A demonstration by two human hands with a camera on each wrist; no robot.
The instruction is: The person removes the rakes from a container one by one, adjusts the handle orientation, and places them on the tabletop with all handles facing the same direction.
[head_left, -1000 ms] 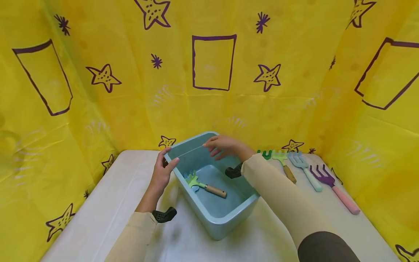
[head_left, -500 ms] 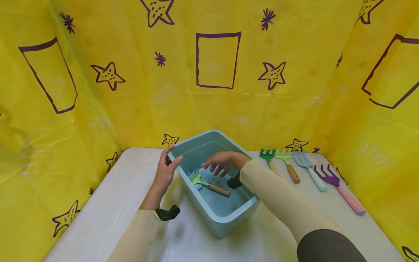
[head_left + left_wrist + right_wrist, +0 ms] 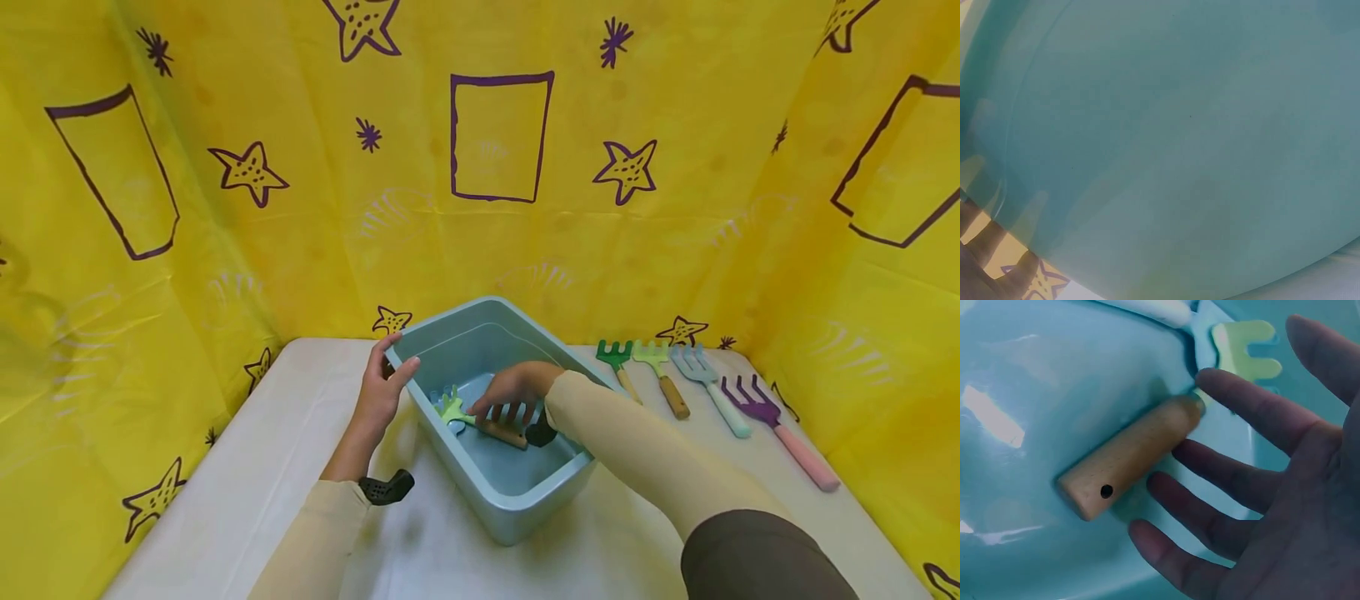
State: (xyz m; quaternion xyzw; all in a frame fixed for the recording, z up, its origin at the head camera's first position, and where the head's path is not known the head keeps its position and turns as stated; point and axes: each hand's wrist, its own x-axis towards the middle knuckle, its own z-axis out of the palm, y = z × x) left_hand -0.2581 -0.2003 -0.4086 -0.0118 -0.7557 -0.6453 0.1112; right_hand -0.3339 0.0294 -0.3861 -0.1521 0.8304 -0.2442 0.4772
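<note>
Blue tub (image 3: 517, 500) holding a light green rake (image 3: 480, 423), right hand (image 3: 516, 392) spread wide, now lowered from the rim onto its wooden handle, left hand (image 3: 381, 392) still gripping the tub's edge.

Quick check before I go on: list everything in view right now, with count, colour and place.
bin: 1, light blue, middle of the table.
light green rake: 1, wooden handle, lying inside the bin on a blue tool that is mostly hidden.
dark green rake: 1, on the table right of the bin.
green fork: 1, wooden handle, next to it.
blue fork: 1, mint handle, further right.
purple fork: 1, pink handle, rightmost.
table: 1, white.
backdrop: yellow, purple stars.
left hand: grip on the bin's left rim.
right hand: inside the bin, fingers spread over the rake's handle.
</note>
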